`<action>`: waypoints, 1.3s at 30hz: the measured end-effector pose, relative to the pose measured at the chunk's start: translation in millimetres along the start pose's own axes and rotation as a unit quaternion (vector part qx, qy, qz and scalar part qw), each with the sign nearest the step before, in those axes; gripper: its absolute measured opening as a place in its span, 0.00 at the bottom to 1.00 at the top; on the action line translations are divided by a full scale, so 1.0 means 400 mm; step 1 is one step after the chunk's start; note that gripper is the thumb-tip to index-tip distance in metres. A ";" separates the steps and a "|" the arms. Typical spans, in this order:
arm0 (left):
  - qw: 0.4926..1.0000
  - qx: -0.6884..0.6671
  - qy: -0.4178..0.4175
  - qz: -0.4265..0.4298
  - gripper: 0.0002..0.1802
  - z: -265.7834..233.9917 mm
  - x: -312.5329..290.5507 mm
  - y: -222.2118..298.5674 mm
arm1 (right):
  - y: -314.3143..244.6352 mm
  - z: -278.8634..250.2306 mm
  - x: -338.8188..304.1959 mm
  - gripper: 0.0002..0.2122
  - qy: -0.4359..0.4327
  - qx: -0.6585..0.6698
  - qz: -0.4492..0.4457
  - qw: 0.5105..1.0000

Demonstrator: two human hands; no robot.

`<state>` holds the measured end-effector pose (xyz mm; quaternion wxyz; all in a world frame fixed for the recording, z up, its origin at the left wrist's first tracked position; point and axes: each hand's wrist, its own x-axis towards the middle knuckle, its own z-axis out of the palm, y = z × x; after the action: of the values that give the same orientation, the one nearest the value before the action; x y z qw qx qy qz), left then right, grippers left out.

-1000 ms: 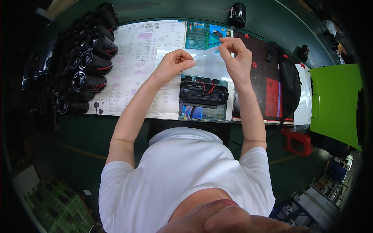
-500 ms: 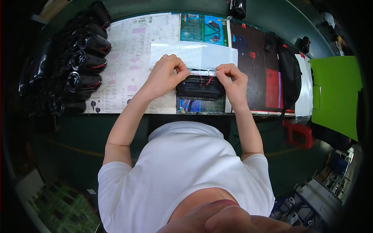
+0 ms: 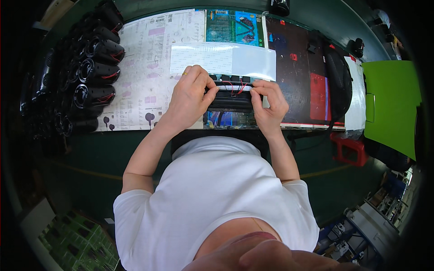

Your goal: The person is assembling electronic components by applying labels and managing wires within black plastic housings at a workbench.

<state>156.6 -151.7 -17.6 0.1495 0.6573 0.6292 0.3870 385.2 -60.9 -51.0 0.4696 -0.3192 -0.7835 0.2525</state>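
Between my hands lies a black plastic casing (image 3: 231, 103), long and boxy, with red and black wires (image 3: 242, 85) at its far side. A narrow white strip (image 3: 235, 88) stretches along the casing, partly under the wires. My left hand (image 3: 192, 92) is closed in a pinch at the strip's left end. At the right end, thumb and forefinger of my right hand (image 3: 270, 100) pinch it too. Whether the strip touches the casing along its whole length, I cannot tell. Just beyond lies a glossy sheet of white labels (image 3: 201, 58), its right part bare backing.
Several black cylindrical housings (image 3: 92, 95) with red wires are piled at the left. Printed cardboard (image 3: 147, 58) covers the table. On the right are a black bag (image 3: 337, 90), a bright green panel (image 3: 391, 106) and a red stool (image 3: 350, 150). Another black housing (image 3: 280, 7) stands at the back.
The strip has come nearer to me, from the casing's far edge onto the casing. Both hands moved with it, still pinching its ends. More black parts now show beyond the strip.
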 end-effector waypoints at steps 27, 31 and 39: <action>0.994 -0.050 -0.061 -0.079 0.41 0.021 -0.065 -0.004 | -0.129 0.088 0.134 0.11 -0.220 -0.270 -0.228 0.909; 0.991 -0.067 -0.058 -0.098 0.40 0.011 -0.065 -0.007 | -0.127 0.089 0.133 0.14 -0.216 -0.225 -0.209 0.927; 0.988 -0.136 0.016 -0.073 0.10 0.015 -0.033 -0.032 | -0.030 -0.058 0.089 0.10 -0.151 -0.056 0.004 0.987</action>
<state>152.8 -160.4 -34.4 0.2551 0.5767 0.6196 0.4673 390.1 -40.5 -12.2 0.3266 -0.3063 -0.8569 0.2554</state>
